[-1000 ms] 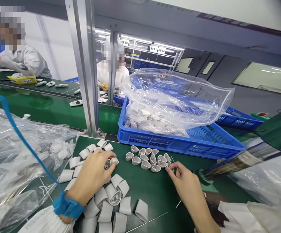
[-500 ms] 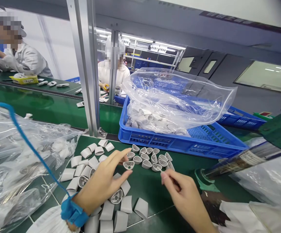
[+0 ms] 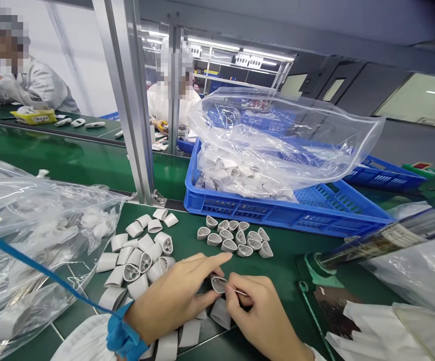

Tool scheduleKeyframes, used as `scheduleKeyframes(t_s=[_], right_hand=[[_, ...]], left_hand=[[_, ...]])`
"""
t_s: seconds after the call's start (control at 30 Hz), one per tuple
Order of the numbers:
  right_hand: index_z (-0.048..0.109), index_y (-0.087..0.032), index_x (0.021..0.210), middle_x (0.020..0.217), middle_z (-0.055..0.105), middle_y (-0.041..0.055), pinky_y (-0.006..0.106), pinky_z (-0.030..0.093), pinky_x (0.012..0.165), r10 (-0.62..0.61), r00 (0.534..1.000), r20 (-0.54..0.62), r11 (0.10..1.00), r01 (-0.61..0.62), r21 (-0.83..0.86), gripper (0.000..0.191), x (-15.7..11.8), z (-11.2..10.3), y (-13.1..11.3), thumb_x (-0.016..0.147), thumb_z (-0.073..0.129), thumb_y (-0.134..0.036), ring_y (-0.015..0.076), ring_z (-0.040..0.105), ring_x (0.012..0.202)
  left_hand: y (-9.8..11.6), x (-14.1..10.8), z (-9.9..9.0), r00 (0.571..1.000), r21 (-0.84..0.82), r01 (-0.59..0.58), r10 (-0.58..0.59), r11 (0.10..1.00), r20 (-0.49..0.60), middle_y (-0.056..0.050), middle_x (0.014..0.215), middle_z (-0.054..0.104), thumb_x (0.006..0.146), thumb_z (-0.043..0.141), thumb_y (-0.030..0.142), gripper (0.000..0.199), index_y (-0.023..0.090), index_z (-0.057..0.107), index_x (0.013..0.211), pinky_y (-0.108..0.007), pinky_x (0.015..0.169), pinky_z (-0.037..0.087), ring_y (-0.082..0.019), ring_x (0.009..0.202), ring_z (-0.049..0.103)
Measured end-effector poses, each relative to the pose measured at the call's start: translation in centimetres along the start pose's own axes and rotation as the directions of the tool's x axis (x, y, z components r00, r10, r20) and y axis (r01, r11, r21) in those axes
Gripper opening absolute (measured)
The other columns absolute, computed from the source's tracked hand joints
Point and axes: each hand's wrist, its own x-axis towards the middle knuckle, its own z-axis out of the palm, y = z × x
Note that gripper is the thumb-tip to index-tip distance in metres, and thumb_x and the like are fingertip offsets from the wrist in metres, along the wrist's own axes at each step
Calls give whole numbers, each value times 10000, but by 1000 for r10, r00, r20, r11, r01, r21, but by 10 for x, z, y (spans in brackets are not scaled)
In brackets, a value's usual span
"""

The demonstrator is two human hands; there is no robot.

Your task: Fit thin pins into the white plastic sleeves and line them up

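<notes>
Some crumpled, clear plastic bagging [image 3: 44, 225] lies at our far left, and just right of it, on the dark green bench [image 3: 187, 238], we find a loose heap of pale grey, hollow, curved plastic shells [image 3: 108, 261], most on their sides and a few with their open ends showing. We judge these to be the ones left to handle. Right of them, the left hand [image 3: 187, 288], above a bright blue wristband [image 3: 125, 337], grips one pale grey hollow shell [image 3: 218, 286] near the front of the bench, its open end showing; we take this piece to be midway through its turn. Beyond it, a tidy group of similar grey shells [image 3: 244, 250] sits with open ends up, and these look done to us, though fewer than the heap. Next, the right hand [image 3: 257, 311] pinches a thin, straight metal rod [image 3: 241, 292] whose tip meets the held shell's opening; we cannot tell how far in it goes. Behind, a blue, slotted plastic crate [image 3: 262, 213] bears a clear bag [image 3: 338, 145] with more pale pieces inside, so plenty seems left overall.
</notes>
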Motion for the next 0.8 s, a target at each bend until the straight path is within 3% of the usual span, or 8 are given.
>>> scheduleKeyframes(t_s=[0.37,0.57,0.7,0.8], right_hand=[[257,-173,619,517,264,-64,220,211,476,12,999,44,998,-9,-56,320,-1,1,1,889,426,-147,67,285,464],[265,-167,618,514,236,-69,208,212,472,-11,1000,28,997,14,-81,299,0,-2,1,872,420,-136,63,249,462],[251,-168,613,511,225,-67,213,211,471,-1,1000,28,996,3,-84,308,1,-1,1,874,412,-144,66,236,460],[287,-169,612,513,256,-67,225,203,474,26,997,68,998,-22,-54,294,-1,1,2,878,410,-150,65,253,463]], left_hand=[[4,1,0,995,22,70,-71,997,69,-17,1168,683,871,667,86,763,342,310,1494,-379,950,521,-232,1123,619],[3,1,-1,996,42,48,-51,998,78,0,1193,686,897,658,104,769,352,255,1504,-387,952,518,-234,1153,600],[3,1,-2,996,131,10,-21,991,84,-24,1150,660,902,640,83,798,349,208,1517,-370,898,534,-236,1090,607],[5,1,-2,996,247,-27,6,969,84,-36,1087,634,907,618,63,898,352,60,1548,-369,840,541,-238,987,610]])
